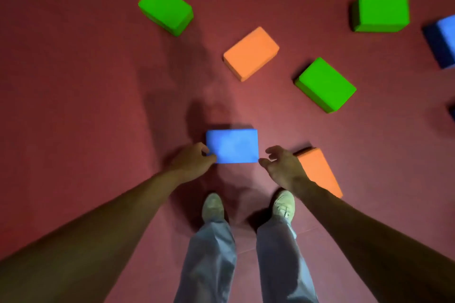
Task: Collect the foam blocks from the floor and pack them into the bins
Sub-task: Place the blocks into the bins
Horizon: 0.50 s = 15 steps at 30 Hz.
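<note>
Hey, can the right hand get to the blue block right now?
Probably yes. The right hand hovers open just off the right edge of the blue block, nothing between them. The nearest orange block lies behind the hand, not in the way. The left hand grips the opposite edge.

At lower centre of the frame, the left hand (194, 162) grips the left edge of a rectangular blue foam block (232, 146), seen against the red floor (73, 81). The right hand (283, 165), fingers spread, sits just beside the block's right edge. An orange foam block (317, 170) lies partly behind that hand.
</note>
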### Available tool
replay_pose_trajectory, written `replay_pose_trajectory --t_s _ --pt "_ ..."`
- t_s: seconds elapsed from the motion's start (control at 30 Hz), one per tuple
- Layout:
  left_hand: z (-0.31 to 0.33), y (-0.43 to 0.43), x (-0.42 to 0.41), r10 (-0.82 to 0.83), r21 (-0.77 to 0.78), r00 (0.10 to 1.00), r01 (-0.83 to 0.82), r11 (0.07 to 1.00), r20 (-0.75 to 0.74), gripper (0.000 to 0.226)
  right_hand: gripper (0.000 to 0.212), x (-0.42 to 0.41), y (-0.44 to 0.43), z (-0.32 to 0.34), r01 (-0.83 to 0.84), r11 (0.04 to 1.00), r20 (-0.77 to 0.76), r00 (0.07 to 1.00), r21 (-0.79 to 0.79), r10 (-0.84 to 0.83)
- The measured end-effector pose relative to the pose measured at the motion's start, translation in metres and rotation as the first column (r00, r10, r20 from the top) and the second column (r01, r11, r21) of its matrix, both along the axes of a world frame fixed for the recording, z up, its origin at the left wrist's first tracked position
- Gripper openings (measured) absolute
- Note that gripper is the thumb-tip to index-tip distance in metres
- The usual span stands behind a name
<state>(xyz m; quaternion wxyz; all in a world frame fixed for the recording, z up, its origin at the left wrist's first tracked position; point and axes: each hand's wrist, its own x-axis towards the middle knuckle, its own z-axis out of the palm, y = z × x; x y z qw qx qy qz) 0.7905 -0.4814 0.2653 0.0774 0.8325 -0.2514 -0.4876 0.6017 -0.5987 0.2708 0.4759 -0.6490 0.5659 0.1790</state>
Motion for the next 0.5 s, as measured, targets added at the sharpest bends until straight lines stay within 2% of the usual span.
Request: replay_pose_trajectory --t_s 0.17,0.3,0.4,0.5 --pt "-0.15 -0.014 -0.011 0.196 0.038 0.981 -0.196 0.98 0.008 0.055 0.054 0.001 -0.004 -0.159 -0.003 1.0 -0.018 1.0 0.031 0.004" --pt "-0.251 -0.016 -0.022 0.393 0.082 0.919 -0.392 0.916 0.002 0.063 0.064 -0.004 -0.008 -0.265 0.058 0.998 -0.055 0.997 0.027 -0.057" --pt "-0.302 -0.012 -0.027 0.51 0.106 0.86 -0.508 0.854 0.018 0.068 0.072 -0.008 -0.006 -0.326 0.139 0.988 -0.081 0.988 0.061 -0.134" --pt "-0.33 -0.012 -0.027 0.535 0.097 0.845 -0.532 0.841 -0.005 0.09 0.063 -0.01 -0.002 -0.361 0.211 0.974 -0.053 0.977 0.084 -0.207"
